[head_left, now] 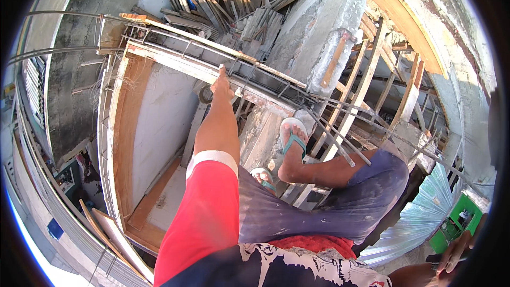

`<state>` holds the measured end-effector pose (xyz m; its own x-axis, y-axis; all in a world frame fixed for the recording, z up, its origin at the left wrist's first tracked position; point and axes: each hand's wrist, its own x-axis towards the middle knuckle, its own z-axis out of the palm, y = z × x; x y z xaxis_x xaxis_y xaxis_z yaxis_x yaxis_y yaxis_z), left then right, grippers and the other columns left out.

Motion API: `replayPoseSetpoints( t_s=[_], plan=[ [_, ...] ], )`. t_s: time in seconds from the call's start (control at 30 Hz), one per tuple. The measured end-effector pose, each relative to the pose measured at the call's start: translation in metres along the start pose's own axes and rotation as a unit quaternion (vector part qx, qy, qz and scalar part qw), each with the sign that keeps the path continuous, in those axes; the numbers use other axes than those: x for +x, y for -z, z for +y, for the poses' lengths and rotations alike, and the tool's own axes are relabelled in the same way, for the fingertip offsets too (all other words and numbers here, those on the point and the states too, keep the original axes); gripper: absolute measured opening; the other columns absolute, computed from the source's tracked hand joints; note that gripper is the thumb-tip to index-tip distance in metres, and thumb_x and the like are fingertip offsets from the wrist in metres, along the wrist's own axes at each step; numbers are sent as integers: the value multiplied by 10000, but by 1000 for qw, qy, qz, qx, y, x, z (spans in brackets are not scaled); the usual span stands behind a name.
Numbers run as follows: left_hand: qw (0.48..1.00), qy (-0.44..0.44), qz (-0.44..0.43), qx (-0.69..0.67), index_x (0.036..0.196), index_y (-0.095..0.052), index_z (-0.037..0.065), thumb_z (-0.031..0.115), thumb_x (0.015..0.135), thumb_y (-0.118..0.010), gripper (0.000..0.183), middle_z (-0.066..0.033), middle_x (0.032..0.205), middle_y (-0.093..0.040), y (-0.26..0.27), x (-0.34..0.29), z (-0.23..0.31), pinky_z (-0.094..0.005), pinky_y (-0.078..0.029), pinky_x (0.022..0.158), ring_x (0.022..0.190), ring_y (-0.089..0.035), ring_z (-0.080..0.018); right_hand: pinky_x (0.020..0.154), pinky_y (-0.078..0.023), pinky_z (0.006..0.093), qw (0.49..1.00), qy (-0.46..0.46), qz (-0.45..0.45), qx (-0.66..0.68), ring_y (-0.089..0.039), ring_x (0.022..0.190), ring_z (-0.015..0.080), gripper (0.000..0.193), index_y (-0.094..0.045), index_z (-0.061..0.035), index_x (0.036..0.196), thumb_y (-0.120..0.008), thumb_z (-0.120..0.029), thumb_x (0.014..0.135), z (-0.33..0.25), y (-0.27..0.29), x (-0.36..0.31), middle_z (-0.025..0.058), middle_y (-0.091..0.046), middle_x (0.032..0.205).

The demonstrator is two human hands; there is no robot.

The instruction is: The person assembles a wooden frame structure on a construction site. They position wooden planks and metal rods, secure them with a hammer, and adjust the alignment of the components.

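We're likely bracing: left hand [222, 86] at twelve-o'clock formwork [175, 65], grip unclear; right hand [456, 252] clutching something dark [434, 258] at four; needing balance next.

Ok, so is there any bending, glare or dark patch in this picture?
Head view: the brown plywood strip at left bows with the fisheye; head view: the corrugated metal sheet gleams; head view: the left hand is sunlit, while the right hand sits dim by the black rim.
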<state>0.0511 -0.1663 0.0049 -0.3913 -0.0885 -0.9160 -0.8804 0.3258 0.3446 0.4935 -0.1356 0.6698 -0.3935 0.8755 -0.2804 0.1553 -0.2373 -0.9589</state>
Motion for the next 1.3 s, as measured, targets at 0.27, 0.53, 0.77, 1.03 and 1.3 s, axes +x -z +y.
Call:
replayPoseSetpoints(
  t_s=[0.27,0.53,0.77,1.03,1.3],
  plan=[
    [999,27,36,18,1313,-468,-57,657,780,-829,962,-124,1152,-639,6,33,8,-496,-562,772,985,-637,-294,470,-381,318,950,-217,91,206,-414,577,144,145,-500,-27,962,-580,-147,968,183,-234,312,50,-508,835],
    [995,4,-1,98,1208,-516,-53,726,799,-767,915,-94,1089,-625,11,34,7,-386,-500,612,831,-579,-215,991,-543,416,839,-303,240,-384,-607,1275,319,568,-495,-52,1430,-662,-250,924,387,-64,587,169,-580,1421],
    [989,-56,28,135,1419,-421,-175,746,886,-644,1087,-233,1314,-585,20,34,-9,-458,-508,910,1149,-582,-301,1089,-473,476,765,-266,266,-523,-534,1339,439,645,-552,72,1384,-649,-363,917,481,46,616,265,-510,1489],
    [925,-94,-30,367,1410,-436,-202,788,933,-501,1101,-379,1425,-464,24,26,-1,-474,-464,1028,1230,-576,-416,1033,-500,545,623,-122,235,-736,-640,1208,470,769,-628,115,1256,-578,-581,934,555,117,648,276,-658,1283],
    [622,-491,30,610,1350,-441,-38,415,960,-646,632,-235,1414,-448,77,-43,23,-513,-335,1177,1369,-423,-401,1112,-432,534,681,-148,129,-705,-515,1334,523,887,-476,166,1350,-555,-604,917,558,161,654,341,-522,1427]
  ],
)
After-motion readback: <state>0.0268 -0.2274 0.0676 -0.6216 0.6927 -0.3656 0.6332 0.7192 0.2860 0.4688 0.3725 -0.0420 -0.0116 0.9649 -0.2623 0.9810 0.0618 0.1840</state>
